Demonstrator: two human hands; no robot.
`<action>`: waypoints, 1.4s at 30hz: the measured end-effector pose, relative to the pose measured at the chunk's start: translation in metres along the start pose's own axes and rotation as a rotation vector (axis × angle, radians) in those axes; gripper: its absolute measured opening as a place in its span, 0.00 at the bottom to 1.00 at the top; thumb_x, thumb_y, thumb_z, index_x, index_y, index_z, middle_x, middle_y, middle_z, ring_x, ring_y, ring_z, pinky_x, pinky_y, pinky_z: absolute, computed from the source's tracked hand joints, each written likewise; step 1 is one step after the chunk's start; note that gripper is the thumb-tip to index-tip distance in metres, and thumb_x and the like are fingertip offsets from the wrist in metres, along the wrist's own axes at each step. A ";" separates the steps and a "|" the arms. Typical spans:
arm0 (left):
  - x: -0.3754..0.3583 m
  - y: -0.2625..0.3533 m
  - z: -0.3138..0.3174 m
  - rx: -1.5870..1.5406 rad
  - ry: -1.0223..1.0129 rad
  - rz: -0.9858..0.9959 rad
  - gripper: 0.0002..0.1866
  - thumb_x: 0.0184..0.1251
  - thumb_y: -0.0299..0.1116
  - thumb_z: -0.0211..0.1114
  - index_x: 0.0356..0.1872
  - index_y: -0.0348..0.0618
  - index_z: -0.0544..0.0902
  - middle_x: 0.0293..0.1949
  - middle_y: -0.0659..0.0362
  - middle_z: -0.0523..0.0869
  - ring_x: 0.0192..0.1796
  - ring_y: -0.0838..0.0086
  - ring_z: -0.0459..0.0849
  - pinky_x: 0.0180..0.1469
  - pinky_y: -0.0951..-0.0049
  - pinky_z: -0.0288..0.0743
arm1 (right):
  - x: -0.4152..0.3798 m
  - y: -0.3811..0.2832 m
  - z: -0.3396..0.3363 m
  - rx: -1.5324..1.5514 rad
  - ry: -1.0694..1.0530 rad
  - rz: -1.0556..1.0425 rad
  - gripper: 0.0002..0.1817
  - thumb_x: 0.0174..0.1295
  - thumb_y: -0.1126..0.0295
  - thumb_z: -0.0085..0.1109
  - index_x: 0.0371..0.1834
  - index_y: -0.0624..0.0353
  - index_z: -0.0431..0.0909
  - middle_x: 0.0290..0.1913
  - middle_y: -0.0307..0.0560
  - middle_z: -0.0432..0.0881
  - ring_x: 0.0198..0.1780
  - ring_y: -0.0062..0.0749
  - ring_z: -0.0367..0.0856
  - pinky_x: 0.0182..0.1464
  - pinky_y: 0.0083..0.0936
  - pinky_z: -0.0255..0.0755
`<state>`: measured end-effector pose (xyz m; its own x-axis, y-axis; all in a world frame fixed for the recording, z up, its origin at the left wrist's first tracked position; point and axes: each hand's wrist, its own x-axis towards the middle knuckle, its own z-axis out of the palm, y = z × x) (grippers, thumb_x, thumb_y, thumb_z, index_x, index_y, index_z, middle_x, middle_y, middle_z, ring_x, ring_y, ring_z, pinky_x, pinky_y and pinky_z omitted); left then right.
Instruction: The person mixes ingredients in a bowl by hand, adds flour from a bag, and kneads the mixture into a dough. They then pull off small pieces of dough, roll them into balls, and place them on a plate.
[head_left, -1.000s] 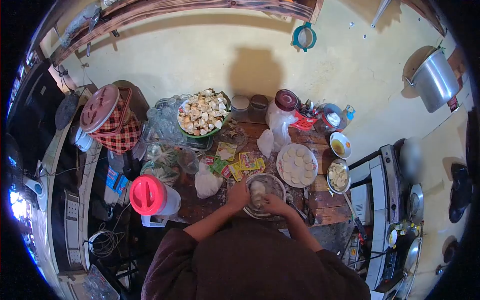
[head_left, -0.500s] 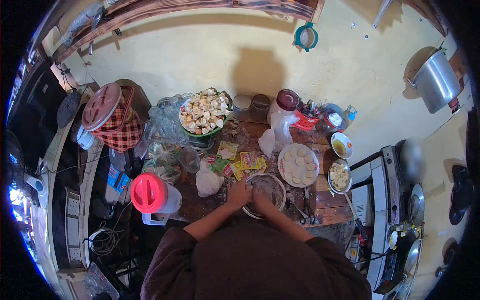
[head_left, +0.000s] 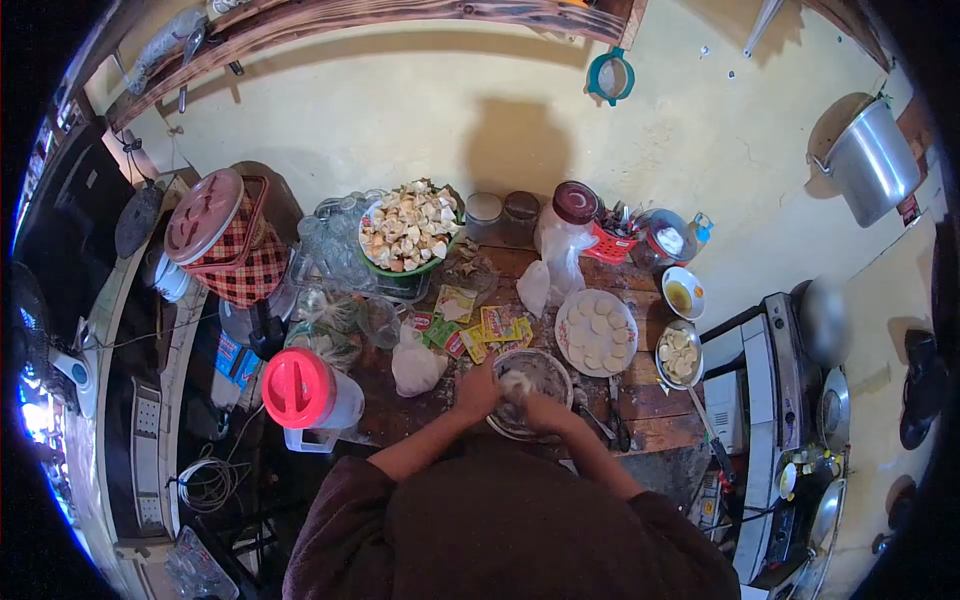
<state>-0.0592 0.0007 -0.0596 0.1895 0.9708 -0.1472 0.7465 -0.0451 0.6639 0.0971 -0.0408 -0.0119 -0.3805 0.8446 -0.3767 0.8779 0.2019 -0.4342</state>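
Observation:
A round bowl [head_left: 566,378] with whitish, floury contents stands at the table's front edge. My left hand [head_left: 477,389] is at the bowl's left rim, its fingers too small and dark to make out. Inside the bowl, my right hand [head_left: 536,408] is at a pale, doughy lump [head_left: 516,384]; its fingers are partly hidden, so the grip is unclear. Just behind and to the right is a white plate [head_left: 564,347] of flat round pale pieces [head_left: 599,325]. Opened yellow and green packets [head_left: 500,322] lie behind the bowl, and a knotted white plastic bag [head_left: 417,362] sits to its left.
A red-lidded pitcher [head_left: 300,388] stands front left. Behind are a heaped basin [head_left: 410,228] and a red-lidded jar [head_left: 575,203]. At right are a bowl of pale slices [head_left: 679,355], a bowl of yellow liquid [head_left: 683,292], dark-handled tools [head_left: 620,425] and a stove [head_left: 787,370].
My right hand has shifted slightly right within the bowl, and the pale lump now shows between my hands. My left hand stays at the rim.

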 end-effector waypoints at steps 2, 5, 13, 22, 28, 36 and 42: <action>-0.003 0.005 -0.005 0.004 -0.005 0.006 0.26 0.60 0.34 0.50 0.62 0.45 0.62 0.39 0.44 0.79 0.45 0.51 0.78 0.57 0.34 0.53 | -0.012 -0.010 -0.033 0.011 -0.102 -0.024 0.17 0.47 0.72 0.54 0.44 0.58 0.76 0.34 0.60 0.79 0.37 0.53 0.78 0.44 0.42 0.71; -0.001 0.003 -0.004 -0.022 -0.018 -0.005 0.26 0.60 0.33 0.50 0.62 0.45 0.62 0.39 0.45 0.79 0.46 0.52 0.78 0.57 0.34 0.53 | -0.003 -0.003 -0.024 -0.042 0.013 0.042 0.19 0.47 0.71 0.56 0.46 0.58 0.75 0.32 0.61 0.78 0.36 0.52 0.78 0.45 0.40 0.71; 0.001 0.001 -0.002 -0.008 -0.028 -0.018 0.25 0.60 0.34 0.50 0.61 0.44 0.64 0.40 0.45 0.79 0.45 0.52 0.78 0.56 0.35 0.55 | 0.025 -0.003 0.048 -0.305 0.602 -0.070 0.22 0.51 0.59 0.58 0.44 0.64 0.74 0.36 0.65 0.78 0.40 0.56 0.77 0.45 0.41 0.71; -0.006 0.016 -0.014 0.073 0.015 -0.022 0.24 0.61 0.34 0.49 0.61 0.49 0.64 0.40 0.45 0.79 0.45 0.52 0.78 0.55 0.38 0.57 | 0.024 -0.007 0.001 0.153 0.235 0.402 0.20 0.53 0.61 0.55 0.41 0.69 0.74 0.38 0.67 0.77 0.41 0.56 0.78 0.45 0.44 0.70; -0.004 0.018 -0.014 0.046 -0.009 -0.025 0.24 0.60 0.33 0.49 0.61 0.50 0.64 0.40 0.46 0.80 0.46 0.54 0.78 0.58 0.40 0.54 | 0.008 0.006 0.006 -0.449 0.439 -0.114 0.20 0.49 0.65 0.55 0.46 0.61 0.76 0.38 0.59 0.80 0.38 0.53 0.78 0.43 0.45 0.70; -0.003 0.008 -0.004 0.006 0.048 -0.006 0.26 0.58 0.33 0.52 0.61 0.49 0.64 0.39 0.47 0.80 0.46 0.54 0.78 0.60 0.40 0.52 | 0.026 0.023 0.002 -0.087 0.182 0.055 0.25 0.49 0.56 0.59 0.47 0.59 0.75 0.39 0.60 0.79 0.46 0.51 0.75 0.50 0.42 0.67; -0.009 0.020 -0.019 0.039 -0.001 -0.019 0.25 0.58 0.33 0.53 0.60 0.49 0.65 0.39 0.48 0.80 0.46 0.54 0.78 0.58 0.38 0.52 | 0.019 -0.013 0.037 -0.224 0.355 0.023 0.25 0.54 0.53 0.53 0.44 0.66 0.73 0.38 0.62 0.79 0.43 0.53 0.76 0.48 0.45 0.68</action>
<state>-0.0577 -0.0042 -0.0311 0.1754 0.9714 -0.1602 0.7744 -0.0356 0.6317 0.0673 -0.0456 -0.0435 -0.2705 0.9607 -0.0618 0.9414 0.2506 -0.2259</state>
